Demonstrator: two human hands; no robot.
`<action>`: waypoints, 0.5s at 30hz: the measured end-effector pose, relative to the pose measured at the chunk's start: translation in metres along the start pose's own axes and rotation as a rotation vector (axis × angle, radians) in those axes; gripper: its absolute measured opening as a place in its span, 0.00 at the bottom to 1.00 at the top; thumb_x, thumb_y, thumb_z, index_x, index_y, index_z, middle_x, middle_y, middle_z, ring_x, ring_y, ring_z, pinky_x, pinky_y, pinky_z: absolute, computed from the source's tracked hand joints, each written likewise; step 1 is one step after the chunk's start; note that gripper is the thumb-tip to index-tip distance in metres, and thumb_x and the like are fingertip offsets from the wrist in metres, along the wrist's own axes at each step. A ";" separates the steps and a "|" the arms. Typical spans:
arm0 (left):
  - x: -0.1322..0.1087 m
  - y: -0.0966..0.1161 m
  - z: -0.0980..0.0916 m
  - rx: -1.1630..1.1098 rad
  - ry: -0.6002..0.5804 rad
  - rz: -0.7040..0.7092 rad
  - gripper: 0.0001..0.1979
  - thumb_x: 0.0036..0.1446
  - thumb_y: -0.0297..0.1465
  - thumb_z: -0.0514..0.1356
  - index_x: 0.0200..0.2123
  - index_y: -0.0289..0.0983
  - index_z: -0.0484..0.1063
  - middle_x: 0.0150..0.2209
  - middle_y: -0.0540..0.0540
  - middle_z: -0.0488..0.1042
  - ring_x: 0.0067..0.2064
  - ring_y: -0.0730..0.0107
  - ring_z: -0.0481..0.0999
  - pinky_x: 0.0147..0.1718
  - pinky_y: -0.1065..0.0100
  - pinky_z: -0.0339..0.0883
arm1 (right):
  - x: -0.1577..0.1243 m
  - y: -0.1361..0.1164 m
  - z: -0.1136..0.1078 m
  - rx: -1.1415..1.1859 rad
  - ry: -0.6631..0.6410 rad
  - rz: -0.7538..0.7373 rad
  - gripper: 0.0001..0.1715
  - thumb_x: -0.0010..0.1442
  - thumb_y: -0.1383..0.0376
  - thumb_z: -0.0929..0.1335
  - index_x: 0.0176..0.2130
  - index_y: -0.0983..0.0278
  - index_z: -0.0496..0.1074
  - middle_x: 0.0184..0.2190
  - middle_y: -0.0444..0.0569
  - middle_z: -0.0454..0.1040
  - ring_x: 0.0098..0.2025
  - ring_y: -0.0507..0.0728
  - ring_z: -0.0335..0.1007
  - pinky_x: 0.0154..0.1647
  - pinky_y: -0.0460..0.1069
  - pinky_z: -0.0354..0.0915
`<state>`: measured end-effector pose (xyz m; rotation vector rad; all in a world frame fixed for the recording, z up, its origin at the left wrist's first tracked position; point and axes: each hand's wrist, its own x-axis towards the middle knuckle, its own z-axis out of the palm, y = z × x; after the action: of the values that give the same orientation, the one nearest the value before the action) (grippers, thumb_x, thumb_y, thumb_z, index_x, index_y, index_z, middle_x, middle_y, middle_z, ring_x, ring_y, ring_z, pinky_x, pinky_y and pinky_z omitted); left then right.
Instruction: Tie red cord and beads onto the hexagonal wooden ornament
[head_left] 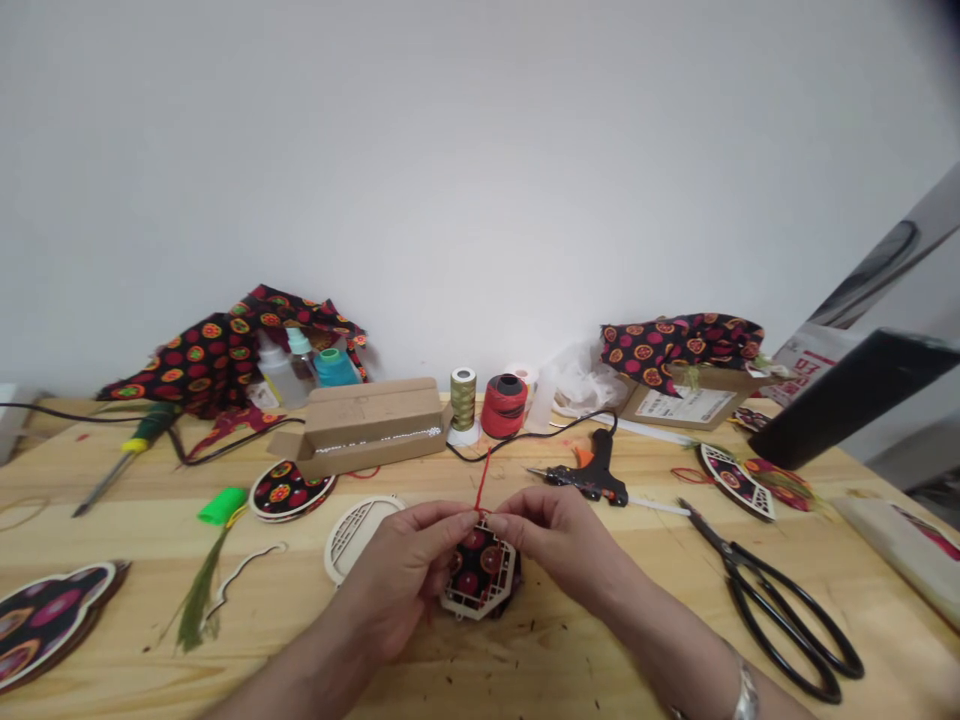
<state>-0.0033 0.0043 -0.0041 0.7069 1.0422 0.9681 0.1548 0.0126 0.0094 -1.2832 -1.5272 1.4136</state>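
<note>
At the lower centre of the frame, an octagonal ornament [475, 585] hangs over the table [150, 690], its upper edge between the left hand [409, 560] and right hand [562, 535]. The left fingers grasp its upper left side; the right fingers pinch at the base of the red cord [484, 480] rising from its top, the exact grip hidden. The left hand partly covers a round wooden frame [345, 527]. Just beyond the right hand lies a black glue gun [598, 475]; black-handled scissors [772, 590] spread across the lower right. Upward from centre stand a cardboard box [375, 430], a gold spool [463, 400] and a red thread cone [499, 410]. A screwdriver [131, 450] lies at left, near patterned fabric [195, 350].
</note>
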 end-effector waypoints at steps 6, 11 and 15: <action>-0.002 0.003 0.003 -0.015 0.079 0.017 0.08 0.44 0.31 0.64 0.26 0.31 0.74 0.16 0.53 0.66 0.15 0.85 0.49 0.13 0.77 0.38 | -0.014 -0.004 0.007 -0.381 0.176 -0.256 0.13 0.57 0.63 0.62 0.26 0.65 0.72 0.20 0.44 0.71 0.23 0.49 0.62 0.23 0.43 0.56; -0.005 0.007 0.007 -0.058 0.050 0.020 0.06 0.45 0.30 0.63 0.25 0.31 0.73 0.22 0.47 0.73 0.18 0.81 0.63 0.14 0.78 0.50 | -0.025 0.007 0.019 -0.749 0.265 -0.648 0.07 0.56 0.68 0.62 0.30 0.64 0.70 0.24 0.46 0.72 0.25 0.51 0.64 0.27 0.45 0.57; -0.005 0.006 0.006 -0.139 -0.003 -0.040 0.05 0.46 0.29 0.62 0.25 0.32 0.73 0.22 0.48 0.73 0.18 0.80 0.64 0.13 0.80 0.50 | -0.027 0.016 0.027 -1.114 0.184 -0.951 0.09 0.55 0.73 0.60 0.30 0.66 0.68 0.22 0.49 0.69 0.24 0.55 0.63 0.24 0.49 0.56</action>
<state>-0.0006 0.0017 0.0053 0.5708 0.9729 0.9941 0.1410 -0.0228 -0.0076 -0.8799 -2.3925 -0.2289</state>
